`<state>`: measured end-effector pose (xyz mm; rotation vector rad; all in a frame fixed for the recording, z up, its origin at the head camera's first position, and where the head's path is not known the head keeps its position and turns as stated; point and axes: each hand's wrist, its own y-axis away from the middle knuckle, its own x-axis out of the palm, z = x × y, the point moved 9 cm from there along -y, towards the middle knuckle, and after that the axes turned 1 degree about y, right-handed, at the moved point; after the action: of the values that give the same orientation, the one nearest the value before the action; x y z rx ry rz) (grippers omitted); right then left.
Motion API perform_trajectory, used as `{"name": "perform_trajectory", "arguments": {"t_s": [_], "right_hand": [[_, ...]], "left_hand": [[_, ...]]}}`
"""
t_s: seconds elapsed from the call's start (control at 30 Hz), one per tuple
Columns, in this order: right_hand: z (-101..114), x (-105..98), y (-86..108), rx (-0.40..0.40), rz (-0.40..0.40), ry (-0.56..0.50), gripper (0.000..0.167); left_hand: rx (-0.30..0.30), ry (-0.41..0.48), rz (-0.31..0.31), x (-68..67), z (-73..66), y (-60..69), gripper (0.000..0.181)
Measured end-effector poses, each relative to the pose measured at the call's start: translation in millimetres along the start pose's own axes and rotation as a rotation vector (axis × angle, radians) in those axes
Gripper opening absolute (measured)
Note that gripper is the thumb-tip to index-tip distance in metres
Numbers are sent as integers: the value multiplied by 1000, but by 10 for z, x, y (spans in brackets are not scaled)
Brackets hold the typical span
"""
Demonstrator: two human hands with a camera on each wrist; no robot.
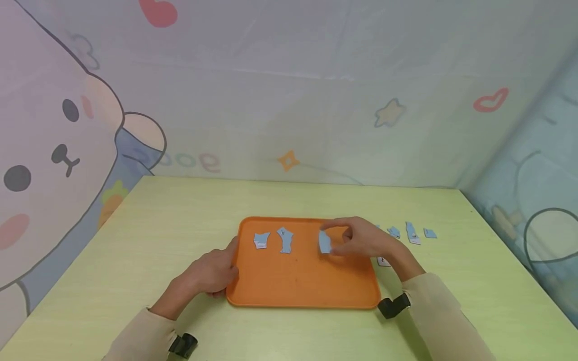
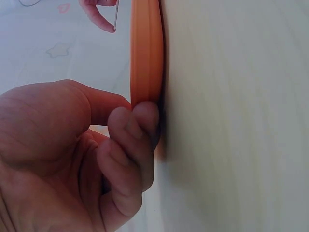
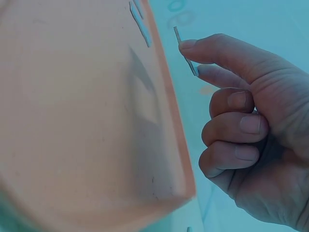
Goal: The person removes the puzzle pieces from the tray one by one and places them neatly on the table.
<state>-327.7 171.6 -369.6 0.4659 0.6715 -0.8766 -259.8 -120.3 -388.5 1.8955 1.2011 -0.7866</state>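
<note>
My right hand (image 1: 361, 238) pinches a light-blue puzzle piece (image 1: 324, 242) between thumb and index finger. In the right wrist view this piece (image 3: 186, 52) is seen edge-on, raised above the tray, with the other fingers curled into the palm. An orange tray (image 1: 302, 288) lies beneath. On it, towards the left, rest two more pieces: a short one (image 1: 261, 240) with a pale lower edge and a taller one (image 1: 285, 240) with a dark mark. At the tray's left side my left hand (image 1: 211, 271) grips the rim; the left wrist view shows its fingertips (image 2: 126, 126) against that edge.
Several loose puzzle pieces lie on the pale yellow-green table (image 1: 460, 281) right of the tray, among them a long one (image 1: 413, 233) and a small one (image 1: 430, 233). Another piece (image 1: 383, 261) is partly covered by the right wrist. A printed cloth (image 1: 271, 100) hangs behind the table.
</note>
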Motion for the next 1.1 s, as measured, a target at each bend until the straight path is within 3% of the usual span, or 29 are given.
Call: {"name": "perform_trajectory", "arguments": {"t_s": [1.1], "right_hand": [[-176, -65, 374, 3, -8, -45, 55]], "left_hand": [[0, -12, 9, 16, -6, 7, 73]]}}
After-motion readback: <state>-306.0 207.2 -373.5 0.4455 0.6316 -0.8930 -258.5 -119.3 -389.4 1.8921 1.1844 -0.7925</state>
